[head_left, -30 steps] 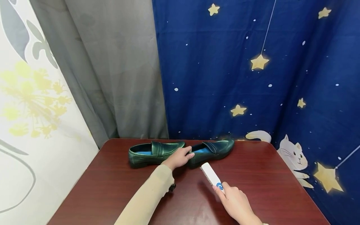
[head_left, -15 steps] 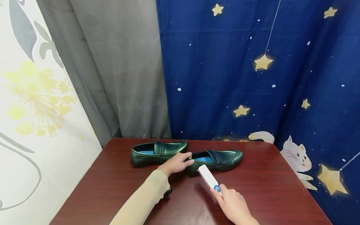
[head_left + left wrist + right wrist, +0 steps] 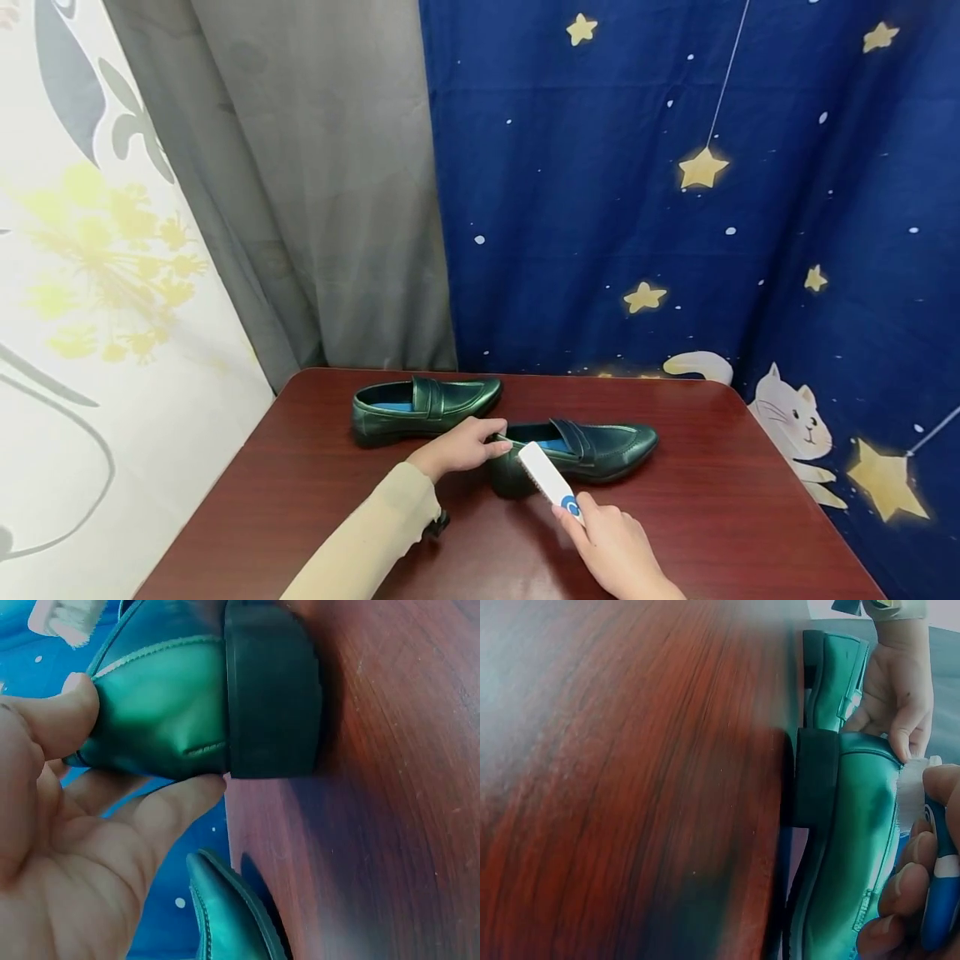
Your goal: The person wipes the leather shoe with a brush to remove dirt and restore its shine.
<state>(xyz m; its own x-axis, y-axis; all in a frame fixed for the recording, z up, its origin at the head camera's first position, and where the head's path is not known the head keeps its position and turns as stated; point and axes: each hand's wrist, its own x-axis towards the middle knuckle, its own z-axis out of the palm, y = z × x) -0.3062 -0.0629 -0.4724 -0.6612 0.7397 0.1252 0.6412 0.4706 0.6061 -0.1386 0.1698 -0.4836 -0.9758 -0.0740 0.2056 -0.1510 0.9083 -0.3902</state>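
Beige-sleeved, our left hand (image 3: 459, 447) pinches the near green shoe (image 3: 618, 450) by its heel; our right hand (image 3: 617, 546) grips a white brush (image 3: 546, 475), its bristles (image 3: 910, 796) beside the shoe's rim, though we cannot tell whether they touch. Behind it, to the left, the other shoe (image 3: 401, 423) shares the red-brown table (image 3: 705, 525). Grey and blue curtains (image 3: 555, 208) hang beyond.

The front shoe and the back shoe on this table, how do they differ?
The left hand pinches the front shoe at its heel, not the back shoe. The brush is close by the front shoe; the back shoe is farther from it. In the head view, the front shoe is nearer and farther right than the back shoe. Both are green slip-ons with blue insoles.
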